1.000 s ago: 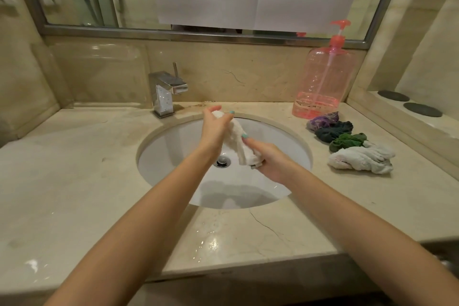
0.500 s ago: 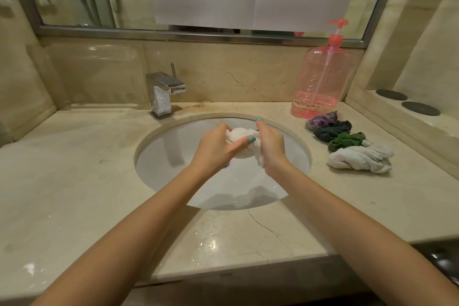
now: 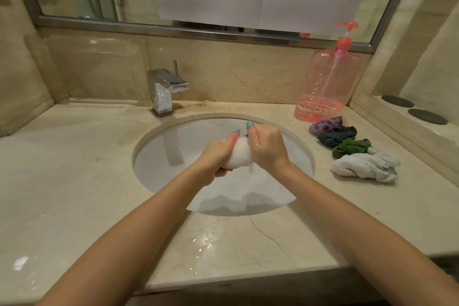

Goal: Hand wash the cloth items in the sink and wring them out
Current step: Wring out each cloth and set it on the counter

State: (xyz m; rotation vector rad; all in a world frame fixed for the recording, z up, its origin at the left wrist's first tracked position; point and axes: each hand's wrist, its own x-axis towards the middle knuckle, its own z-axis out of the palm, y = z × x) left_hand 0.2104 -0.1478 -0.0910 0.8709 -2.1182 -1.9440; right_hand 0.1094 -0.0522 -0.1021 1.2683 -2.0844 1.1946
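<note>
A small white cloth (image 3: 240,155) is bunched into a ball above the white sink basin (image 3: 173,156). My left hand (image 3: 215,154) grips its left side and my right hand (image 3: 267,148) grips its right side, so most of the cloth is hidden between them. On the counter to the right of the sink lie wrung cloths in a row: a purple one (image 3: 327,125), a dark blue one (image 3: 337,135), a green one (image 3: 351,148) and a larger white one (image 3: 365,165).
A square chrome tap (image 3: 165,89) stands behind the sink at the left. A pink pump bottle (image 3: 327,82) stands at the back right. A raised ledge with two dark discs (image 3: 412,109) borders the right. Water drops lie on the marble counter (image 3: 62,181) in front.
The white cloth was stretched out between my hands a second ago. My hands have come together and balled it up, squeezing it over the basin.
</note>
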